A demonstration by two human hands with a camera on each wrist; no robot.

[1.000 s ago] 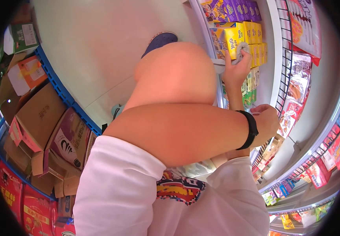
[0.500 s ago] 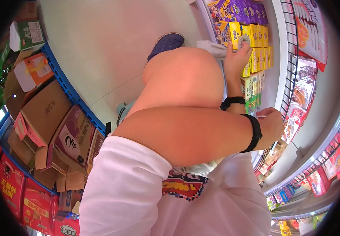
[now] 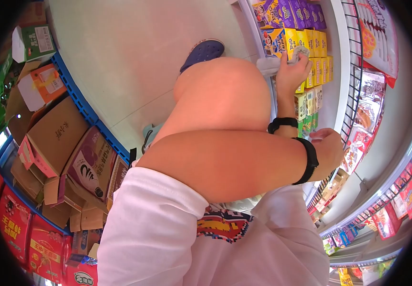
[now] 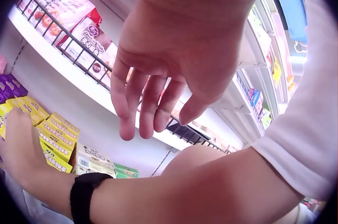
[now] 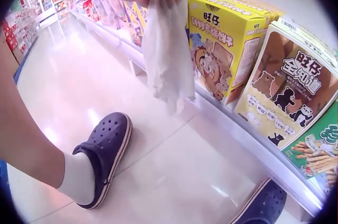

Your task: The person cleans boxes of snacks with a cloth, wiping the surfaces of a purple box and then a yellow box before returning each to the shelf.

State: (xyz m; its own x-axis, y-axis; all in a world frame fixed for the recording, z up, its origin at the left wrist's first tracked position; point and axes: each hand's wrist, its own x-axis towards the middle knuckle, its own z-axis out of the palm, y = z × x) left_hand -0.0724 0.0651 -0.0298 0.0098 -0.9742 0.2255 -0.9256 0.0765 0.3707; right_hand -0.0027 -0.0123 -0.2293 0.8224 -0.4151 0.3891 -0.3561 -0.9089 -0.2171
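Note:
My right hand (image 3: 292, 76) grips a whitish cloth (image 5: 168, 57) at the front of a low shelf, beside yellow snack boxes (image 3: 321, 70). In the right wrist view the cloth hangs from the fingers in front of a yellow biscuit box (image 5: 228, 44), its lower end over the shelf edge. My left hand (image 4: 177, 57) hangs in the air with loosely bent fingers and holds nothing. In the head view this left hand (image 3: 329, 150) is at the right, near the wire-fronted shelf above; its arm crosses in front of my bent knee.
Purple boxes (image 3: 306, 16) stand beyond the yellow ones; cream boxes (image 5: 289, 84) and green boxes (image 5: 322, 147) stand nearer. Bagged snacks (image 3: 372, 38) sit behind a wire rail (image 3: 354, 86). Across the aisle, open cartons (image 3: 56, 136) lie by a blue plastic edge (image 3: 79, 112).
The cloth's loose end swung out over the floor, then back toward the shelf edge. My right hand shifted slightly to the right along the yellow boxes. The left hand stays loosely raised.

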